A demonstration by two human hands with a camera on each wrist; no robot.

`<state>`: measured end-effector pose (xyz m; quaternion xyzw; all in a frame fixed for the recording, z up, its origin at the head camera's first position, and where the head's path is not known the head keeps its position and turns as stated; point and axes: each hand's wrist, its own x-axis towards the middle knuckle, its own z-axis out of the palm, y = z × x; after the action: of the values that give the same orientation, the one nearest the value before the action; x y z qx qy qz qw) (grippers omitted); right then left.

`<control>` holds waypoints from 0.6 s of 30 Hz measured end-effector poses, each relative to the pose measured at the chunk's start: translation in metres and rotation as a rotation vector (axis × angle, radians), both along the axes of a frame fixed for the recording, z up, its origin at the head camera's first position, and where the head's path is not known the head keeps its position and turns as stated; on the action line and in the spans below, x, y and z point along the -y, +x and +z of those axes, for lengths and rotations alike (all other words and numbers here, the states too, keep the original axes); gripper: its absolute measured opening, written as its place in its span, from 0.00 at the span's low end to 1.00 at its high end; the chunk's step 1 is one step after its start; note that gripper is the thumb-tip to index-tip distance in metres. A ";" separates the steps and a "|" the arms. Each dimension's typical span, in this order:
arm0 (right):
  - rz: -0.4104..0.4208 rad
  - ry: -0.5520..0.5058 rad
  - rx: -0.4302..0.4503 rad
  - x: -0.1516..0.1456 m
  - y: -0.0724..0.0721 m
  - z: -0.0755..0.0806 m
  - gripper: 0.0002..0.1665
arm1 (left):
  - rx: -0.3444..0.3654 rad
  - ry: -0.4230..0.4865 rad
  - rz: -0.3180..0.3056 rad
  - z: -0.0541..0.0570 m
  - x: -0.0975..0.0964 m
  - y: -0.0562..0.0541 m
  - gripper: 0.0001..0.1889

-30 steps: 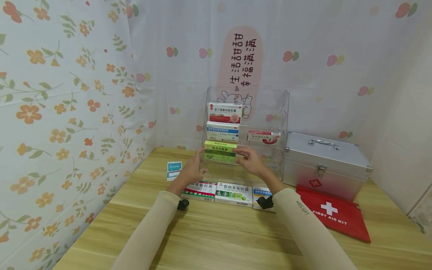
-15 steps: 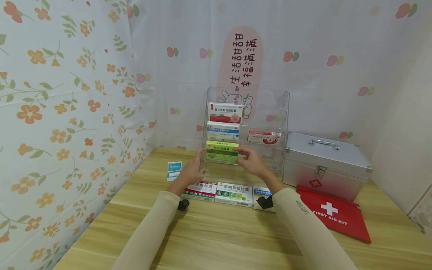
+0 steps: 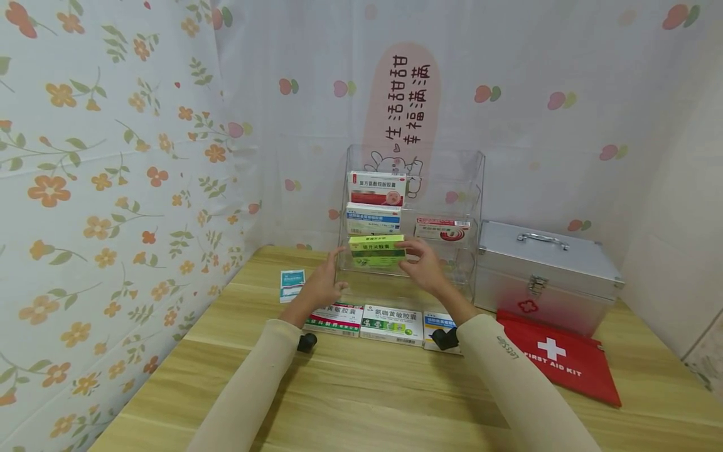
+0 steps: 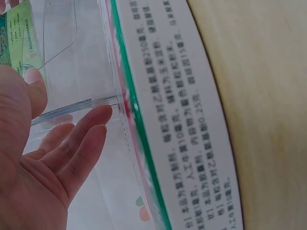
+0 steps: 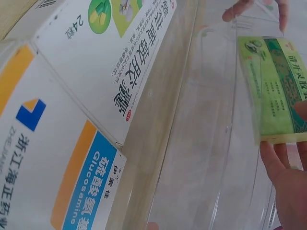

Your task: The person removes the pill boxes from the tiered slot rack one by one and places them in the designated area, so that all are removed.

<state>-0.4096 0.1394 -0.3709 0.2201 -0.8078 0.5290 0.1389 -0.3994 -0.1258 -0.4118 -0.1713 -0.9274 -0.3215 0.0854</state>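
A green medicine box (image 3: 374,252) stands tilted at the lower left tier of a clear acrylic rack (image 3: 390,287). My right hand (image 3: 425,269) pinches its right end; in the right wrist view the thumb lies on the printed face (image 5: 273,86) and the fingers are at the end. At the rack's left side is my left hand (image 3: 322,285), index finger extended, apart from the box. In the left wrist view, that hand's fingers (image 4: 79,153) are loosely extended beside the rack's clear side panel, which passes between thumb and fingers.
Higher tiers hold a red-and-white box (image 3: 377,189), a blue-and-white box (image 3: 373,220) and another red-and-white box (image 3: 442,230). Several boxes, including a green-and-white one (image 3: 391,325), lie before the rack. A metal case (image 3: 545,276), red first-aid pouch (image 3: 559,361) and teal sachet (image 3: 291,285) flank it.
The green box has shifted slightly right and upward with my right hand, leaving a gap to the left fingertips. My left hand has stayed almost still.
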 end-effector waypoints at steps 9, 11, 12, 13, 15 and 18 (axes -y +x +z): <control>-0.037 -0.057 -0.027 0.002 0.004 0.004 0.21 | -0.003 0.012 -0.006 -0.001 0.000 0.001 0.47; -0.044 -0.058 -0.023 0.002 0.005 0.006 0.22 | -0.004 0.014 -0.009 -0.001 0.000 0.001 0.47; -0.046 -0.059 -0.020 0.002 0.005 0.006 0.23 | -0.006 0.014 -0.010 -0.001 0.000 0.001 0.47; -0.050 -0.058 -0.019 0.002 0.006 0.006 0.23 | -0.007 0.014 -0.010 -0.001 0.000 0.000 0.47; -0.060 -0.062 -0.016 0.002 0.006 0.007 0.24 | -0.009 0.012 -0.008 -0.001 0.000 0.000 0.47; -0.068 -0.059 -0.027 0.001 0.007 0.007 0.25 | -0.011 0.007 -0.008 -0.001 0.001 -0.001 0.47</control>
<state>-0.4028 0.1384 -0.3641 0.1957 -0.7968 0.5445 0.1742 -0.4004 -0.1264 -0.4133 -0.1765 -0.9250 -0.3242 0.0896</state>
